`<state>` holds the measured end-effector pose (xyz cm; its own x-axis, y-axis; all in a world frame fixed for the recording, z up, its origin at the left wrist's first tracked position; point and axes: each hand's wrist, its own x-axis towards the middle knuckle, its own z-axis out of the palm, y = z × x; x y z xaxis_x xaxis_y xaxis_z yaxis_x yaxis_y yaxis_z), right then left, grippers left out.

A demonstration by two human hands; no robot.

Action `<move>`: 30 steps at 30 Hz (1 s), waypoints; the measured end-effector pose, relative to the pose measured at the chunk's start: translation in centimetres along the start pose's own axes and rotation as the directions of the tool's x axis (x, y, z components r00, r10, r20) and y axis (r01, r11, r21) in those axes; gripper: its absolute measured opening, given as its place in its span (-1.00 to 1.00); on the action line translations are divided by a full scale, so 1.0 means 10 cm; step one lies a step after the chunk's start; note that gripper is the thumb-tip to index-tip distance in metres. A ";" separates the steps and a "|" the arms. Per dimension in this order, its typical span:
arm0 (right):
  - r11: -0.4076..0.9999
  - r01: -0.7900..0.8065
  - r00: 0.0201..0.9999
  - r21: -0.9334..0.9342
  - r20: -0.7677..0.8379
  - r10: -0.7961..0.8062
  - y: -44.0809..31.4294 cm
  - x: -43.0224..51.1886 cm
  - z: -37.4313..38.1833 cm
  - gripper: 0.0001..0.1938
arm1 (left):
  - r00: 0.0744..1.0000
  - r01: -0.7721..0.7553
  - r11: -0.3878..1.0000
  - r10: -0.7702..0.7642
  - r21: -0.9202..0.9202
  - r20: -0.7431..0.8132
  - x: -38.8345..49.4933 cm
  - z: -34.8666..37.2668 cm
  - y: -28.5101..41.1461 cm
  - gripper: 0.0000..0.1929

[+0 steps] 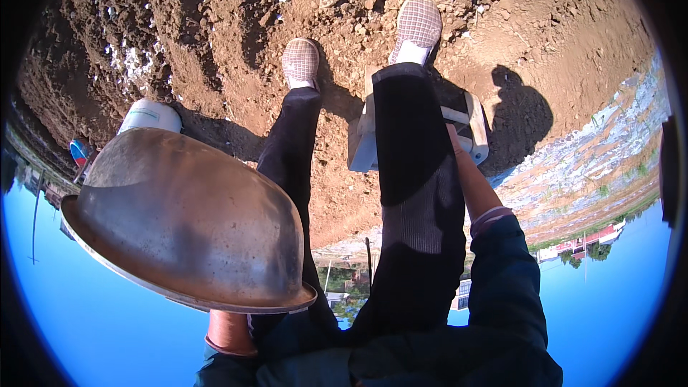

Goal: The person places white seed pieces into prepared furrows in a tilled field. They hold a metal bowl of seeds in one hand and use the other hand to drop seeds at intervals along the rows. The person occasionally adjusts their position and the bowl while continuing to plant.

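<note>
A large metal basin (188,220) is tilted at the left, its rounded outer side towards me and its rim low. My left forearm runs up behind the rim; the hand itself is hidden, but the basin is held up at that arm. Beside my right trouser leg, my right hand (455,140) is at a small wooden stool (477,129), which shows on both sides of the leg. The leg and the stool hide the fingers, so their grip cannot be made out. A white container (150,115) with a green mark is partly covered by the basin.
My shoes stand on brown, cloddy soil (344,193). Furrows with scattered white bits (131,64) lie at the upper left. A blue and red object (79,152) is at the far left. Pale sheeting (580,156), partly covered with soil, stretches along the right, with distant buildings beyond.
</note>
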<state>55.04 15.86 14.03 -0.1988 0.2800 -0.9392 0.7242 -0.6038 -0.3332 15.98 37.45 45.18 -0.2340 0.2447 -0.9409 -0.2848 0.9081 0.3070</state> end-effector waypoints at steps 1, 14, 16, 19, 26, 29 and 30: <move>1.000 0.005 1.000 0.002 -0.004 -0.005 0.00 0.04 0.01 -0.71 | 1.000 -0.006 1.000 0.006 0.004 -0.008 0.03 0.04 0.00 -0.28; 0.996 0.094 0.867 0.007 -0.492 -0.079 0.28 -0.14 0.26 -0.74 | 0.980 -0.166 0.984 0.172 -0.061 0.098 0.44 0.46 0.18 -0.45; 0.980 0.055 0.834 -0.192 -0.531 -0.150 0.43 -0.06 0.33 -0.78 | 0.966 -0.215 0.970 0.228 -0.112 0.121 0.54 0.58 0.27 -0.43; 0.985 0.069 0.911 -0.158 -0.392 -0.127 0.62 0.03 0.42 -0.79 | 0.938 -0.309 0.938 0.328 -0.158 0.112 0.84 0.51 0.34 -0.42; 0.994 0.038 0.976 -0.098 -0.210 -0.058 0.89 -0.33 0.33 -0.80 | 0.879 -0.474 0.837 0.464 -0.271 -0.105 1.22 1.00 0.61 -0.52; 0.994 0.023 0.988 -0.110 -0.147 -0.040 1.11 -0.42 0.28 -0.80 | 0.775 -0.478 0.762 0.600 -0.436 0.198 1.29 0.84 0.55 -0.63; 0.993 0.016 0.990 -0.120 -0.137 -0.032 1.20 -0.44 0.26 -0.80 | 0.723 -0.461 0.734 0.637 -0.499 0.268 1.29 0.81 0.49 -0.66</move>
<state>62.90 5.48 14.01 -0.1300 0.3988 -0.9078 0.7948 -0.5054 -0.3359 19.10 47.79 33.39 -0.1015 0.8463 -0.5230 -0.5649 0.3838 0.7305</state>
